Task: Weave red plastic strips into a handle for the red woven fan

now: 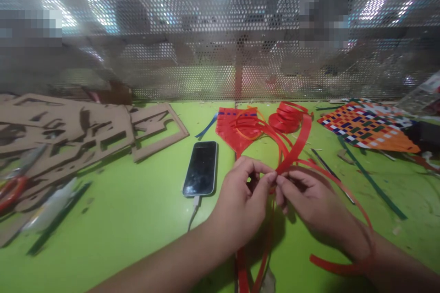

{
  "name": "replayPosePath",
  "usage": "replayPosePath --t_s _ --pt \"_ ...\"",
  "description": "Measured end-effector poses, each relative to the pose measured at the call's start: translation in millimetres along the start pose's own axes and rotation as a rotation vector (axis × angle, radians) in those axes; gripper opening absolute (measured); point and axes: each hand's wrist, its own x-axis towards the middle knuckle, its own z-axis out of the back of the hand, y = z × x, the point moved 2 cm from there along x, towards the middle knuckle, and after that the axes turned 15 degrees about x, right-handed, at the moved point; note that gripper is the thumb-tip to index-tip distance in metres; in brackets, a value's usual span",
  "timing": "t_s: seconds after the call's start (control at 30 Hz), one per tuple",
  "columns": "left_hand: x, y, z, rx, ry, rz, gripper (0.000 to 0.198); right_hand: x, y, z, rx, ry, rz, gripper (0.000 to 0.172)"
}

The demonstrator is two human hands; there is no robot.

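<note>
Both hands meet over the green table, right of centre. My left hand (245, 192) pinches the end of a red strip (298, 146) between thumb and fingers. My right hand (309, 197) is closed on the same strip, its thumb tip almost touching the left one. Thinner red strips loop around the hands, and one curls over the right wrist. Just beyond them lies a red woven piece (231, 130) with a row of blue squares along its top. A roll of red strip (287, 118) rests behind the hands.
A black phone (200, 169) with a cable lies left of the hands. Cut cardboard (103, 139), scissors (13, 190) and a glue bottle (51, 208) are at left. An orange checkered woven piece (367, 123) lies at right. A perforated metal screen (192, 55) stands behind.
</note>
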Motion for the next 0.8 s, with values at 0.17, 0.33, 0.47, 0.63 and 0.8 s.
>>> replayPosePath --t_s 0.17,0.33,0.47,0.63,0.8 --pt "-1.0 -3.8 0.7 0.105 -0.03 -0.061 0.015 -0.5 0.7 5.5 -0.199 0.005 0.081 0.038" --pt "-3.1 -4.1 -0.6 0.15 -0.029 -0.117 0.016 0.0 3.9 6.5 -0.292 0.015 0.191 0.04" --pt "-3.3 -1.0 -3.5 0.2 -0.078 -0.168 0.012 -0.3 3.4 3.6 -0.382 -0.028 0.225 0.035" --pt "0.0 2.2 -3.4 0.229 -0.081 -0.198 0.015 2.5 3.2 1.8 -0.333 -0.042 0.146 0.035" --pt "1.8 1.5 1.3 0.246 -0.07 -0.23 0.016 3.4 3.9 0.4 -0.248 0.002 0.101 0.037"
